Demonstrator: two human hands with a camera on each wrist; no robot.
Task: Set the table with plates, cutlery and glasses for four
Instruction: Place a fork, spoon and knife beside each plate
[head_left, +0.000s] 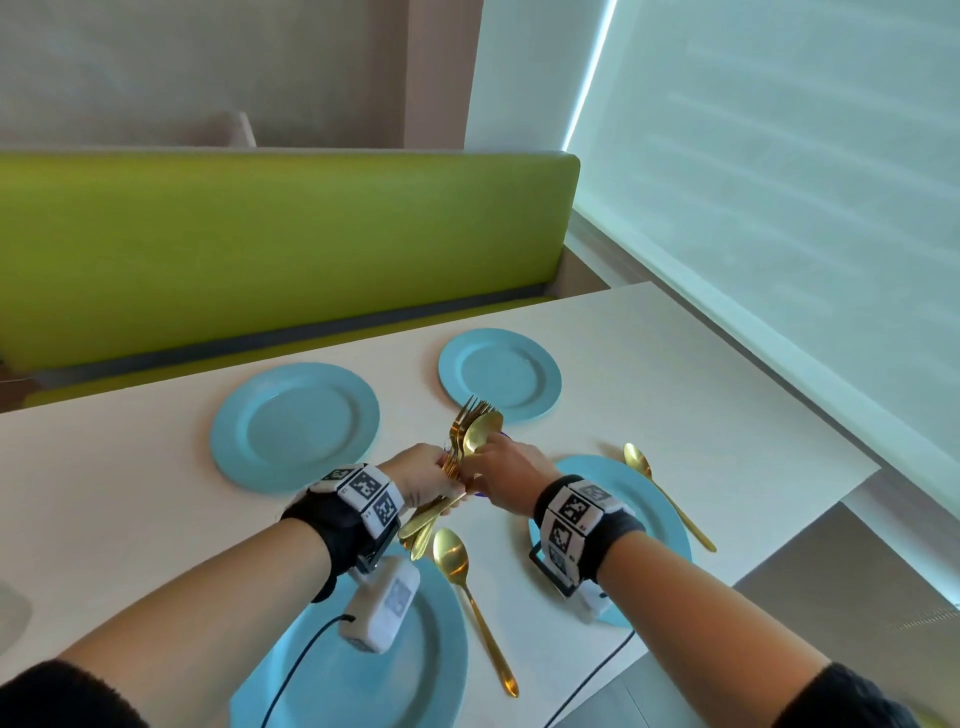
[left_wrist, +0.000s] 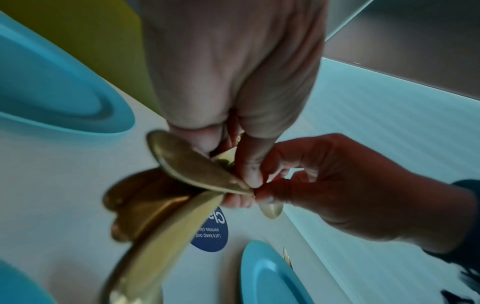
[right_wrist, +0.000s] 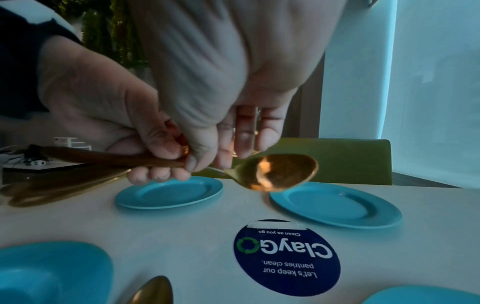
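Observation:
My left hand (head_left: 451, 486) grips a bundle of gold cutlery (head_left: 470, 434) by the handles, forks and spoons fanned upward above the table's middle. My right hand (head_left: 485, 480) pinches the neck of one gold spoon (right_wrist: 283, 172) in that bundle, its thumb and fingers (right_wrist: 193, 162) closed on it. Two blue plates lie at the far side (head_left: 293, 426) (head_left: 498, 374) and two at the near side (head_left: 415, 665) (head_left: 660, 519). One gold spoon (head_left: 470, 597) lies right of the near left plate. Another spoon (head_left: 665, 493) lies along the near right plate's right rim.
A round dark blue sticker (right_wrist: 287, 257) is stuck on the white table (head_left: 130, 519) under my hands. A green bench back (head_left: 260, 249) runs along the far side. A pale window blind (head_left: 779, 208) borders the table's right end.

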